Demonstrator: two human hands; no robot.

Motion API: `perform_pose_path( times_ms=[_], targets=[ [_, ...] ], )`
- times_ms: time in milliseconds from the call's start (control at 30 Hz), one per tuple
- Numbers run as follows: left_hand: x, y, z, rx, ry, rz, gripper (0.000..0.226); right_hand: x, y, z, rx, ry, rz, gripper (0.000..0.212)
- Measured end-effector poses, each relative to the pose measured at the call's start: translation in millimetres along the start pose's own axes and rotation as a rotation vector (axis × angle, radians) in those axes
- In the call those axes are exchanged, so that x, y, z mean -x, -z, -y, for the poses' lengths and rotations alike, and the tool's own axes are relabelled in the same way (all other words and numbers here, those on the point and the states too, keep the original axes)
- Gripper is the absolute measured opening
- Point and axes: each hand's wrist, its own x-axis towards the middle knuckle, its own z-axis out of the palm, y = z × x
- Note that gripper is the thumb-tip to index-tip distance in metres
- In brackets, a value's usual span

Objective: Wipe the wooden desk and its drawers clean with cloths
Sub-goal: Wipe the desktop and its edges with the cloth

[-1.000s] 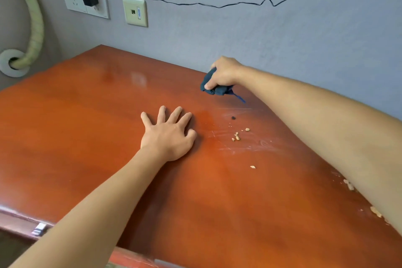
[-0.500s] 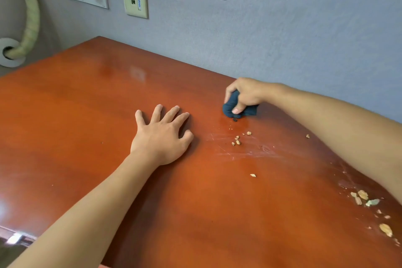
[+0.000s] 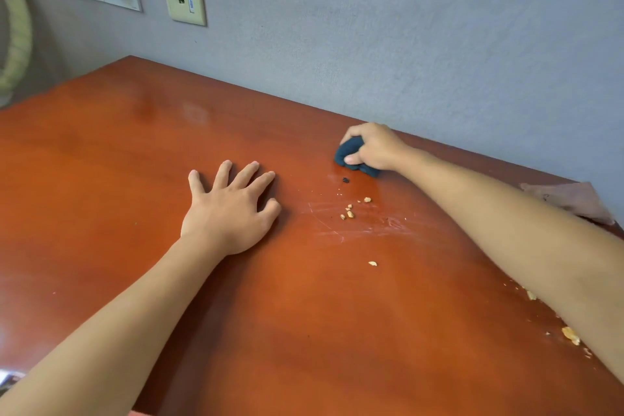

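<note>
The right hand (image 3: pixel 376 149) clenched a balled dark-blue cloth (image 3: pixel 349 154) on the glossy reddish wooden surface (image 3: pixel 135 179), near the wall. The pale crumbs (image 3: pixel 351 211) lay just beside it, toward the person. The left hand (image 3: pixel 229 209) rested flat with fingers spread, a little farther from the crumbs.

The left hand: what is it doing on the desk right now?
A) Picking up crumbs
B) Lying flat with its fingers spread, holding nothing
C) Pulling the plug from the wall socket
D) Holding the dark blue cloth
B: the left hand rests flat on the wooden desk with spread fingers, while the right hand grips the dark blue cloth.
</note>
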Motion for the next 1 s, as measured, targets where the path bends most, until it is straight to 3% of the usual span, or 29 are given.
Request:
perform_pose_path(
  times_ms=[100,333,700,1000],
  targets=[
    [-0.2,0.7,-0.4,0.004,0.003,0.001,0.065,-5.3,-11.5,28.2,-0.015,0.129,0.063,0.031],
    [-0.2,2.8,0.6,0.013,0.015,0.01,0.063,-12.6,-6.1,47.0,-0.018,0.188,0.194,0.041],
    [-0.9,1.1,2.3,0.024,0.018,-0.009,0.062,56.4,14.5,-13.9,-0.046,0.216,0.287,0.051],
    [-1.6,-0.2,2.1,0.007,0.023,-0.016,0.062,91.6,37.6,-54.0,-0.022,0.118,0.349,0.051]
  ],
)
